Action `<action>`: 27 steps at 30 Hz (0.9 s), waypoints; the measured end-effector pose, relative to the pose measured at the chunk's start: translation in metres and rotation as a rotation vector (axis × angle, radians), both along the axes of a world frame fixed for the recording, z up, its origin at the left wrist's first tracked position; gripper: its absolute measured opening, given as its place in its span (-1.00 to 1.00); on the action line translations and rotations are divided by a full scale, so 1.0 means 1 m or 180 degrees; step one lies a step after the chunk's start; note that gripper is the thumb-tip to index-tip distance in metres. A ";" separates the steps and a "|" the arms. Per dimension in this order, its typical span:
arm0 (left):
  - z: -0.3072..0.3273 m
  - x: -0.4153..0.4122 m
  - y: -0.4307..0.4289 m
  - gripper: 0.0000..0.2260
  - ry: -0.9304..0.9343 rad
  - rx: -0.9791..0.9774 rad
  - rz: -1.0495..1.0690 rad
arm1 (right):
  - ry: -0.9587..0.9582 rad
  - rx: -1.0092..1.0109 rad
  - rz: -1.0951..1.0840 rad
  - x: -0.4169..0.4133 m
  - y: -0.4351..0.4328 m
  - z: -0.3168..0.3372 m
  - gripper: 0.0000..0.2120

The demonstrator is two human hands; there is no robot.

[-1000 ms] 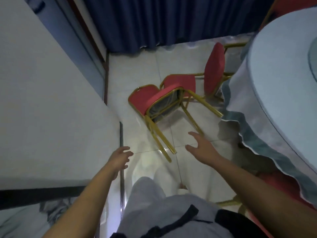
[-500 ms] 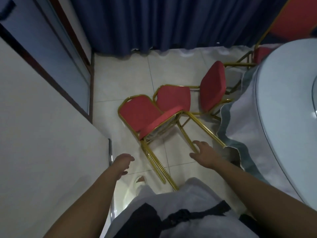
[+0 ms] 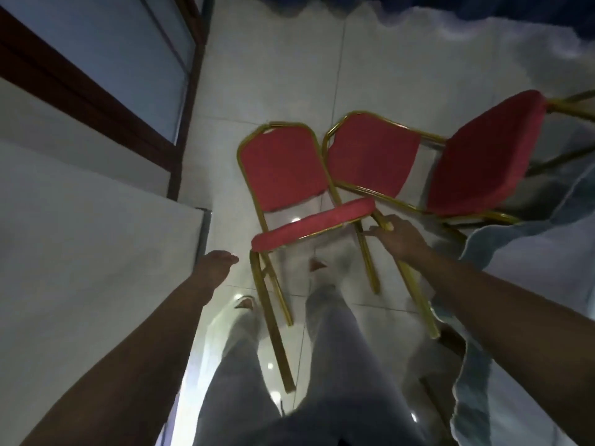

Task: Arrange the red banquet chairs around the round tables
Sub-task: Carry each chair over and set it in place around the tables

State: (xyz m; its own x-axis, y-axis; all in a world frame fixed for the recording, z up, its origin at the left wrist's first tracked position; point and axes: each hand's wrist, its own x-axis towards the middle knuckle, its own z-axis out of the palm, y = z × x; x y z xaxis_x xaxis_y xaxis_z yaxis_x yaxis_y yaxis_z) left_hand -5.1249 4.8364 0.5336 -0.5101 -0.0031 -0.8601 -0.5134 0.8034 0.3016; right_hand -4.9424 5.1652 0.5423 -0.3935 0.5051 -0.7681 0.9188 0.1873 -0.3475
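Note:
Two red banquet chairs with gold frames lie tipped on their backs on the pale tiled floor. The nearer chair (image 3: 283,169) points its legs toward me, and its seat edge (image 3: 312,223) stands upright. The second chair (image 3: 483,156) lies just right of it, its backrest against the first chair's. My right hand (image 3: 399,238) curls over the nearer chair's right gold leg (image 3: 418,304), close under the seat. My left hand (image 3: 215,265) hangs with relaxed fingers left of the chair, holding nothing. The round table's pale blue cloth (image 3: 515,249) hangs at the right edge.
A white wall corner (image 3: 96,252) with a metal edge strip stands close on my left, and a dark-framed door panel (image 3: 128,75) lies beyond it. A dark blue curtain (image 3: 483,4) meets the floor at the top. My legs stand between the chair's legs.
I have stepped closer to the fallen chairs and the view has tilted down. My right hand moved forward from the air onto the nearer chair's right leg. My left hand stays free.

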 end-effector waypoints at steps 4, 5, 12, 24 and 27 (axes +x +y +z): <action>-0.057 -0.005 0.038 -0.79 -0.0206 -0.0136 0.0465 | 0.0059 -0.0347 -0.0495 -0.047 0.049 -0.070 -0.63; -0.073 -0.007 0.045 -0.75 -0.0255 -0.0155 0.0532 | 0.0043 -0.0391 -0.0607 -0.058 0.059 -0.090 -0.63; -0.170 -0.033 0.090 -0.77 -0.0796 -0.0461 0.0741 | -0.1088 -0.0562 -0.0259 -0.116 0.098 -0.204 -0.70; -0.215 -0.007 0.065 -0.61 -0.1712 -0.0762 0.1000 | -0.2013 -0.1234 -0.0077 -0.068 0.092 -0.254 -0.35; -0.220 0.026 0.047 -0.58 -0.1986 -0.0727 0.1142 | -0.2028 -0.1514 -0.0305 -0.027 0.074 -0.266 -0.25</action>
State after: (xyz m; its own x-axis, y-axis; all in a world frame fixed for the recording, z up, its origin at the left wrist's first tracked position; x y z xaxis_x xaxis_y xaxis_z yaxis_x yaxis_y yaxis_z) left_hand -5.0984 4.8829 0.3136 0.1373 -0.2901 -0.9471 -0.7764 0.5623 -0.2847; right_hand -4.9698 5.2396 0.2765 0.2219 0.0762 -0.9721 0.9720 0.0612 0.2267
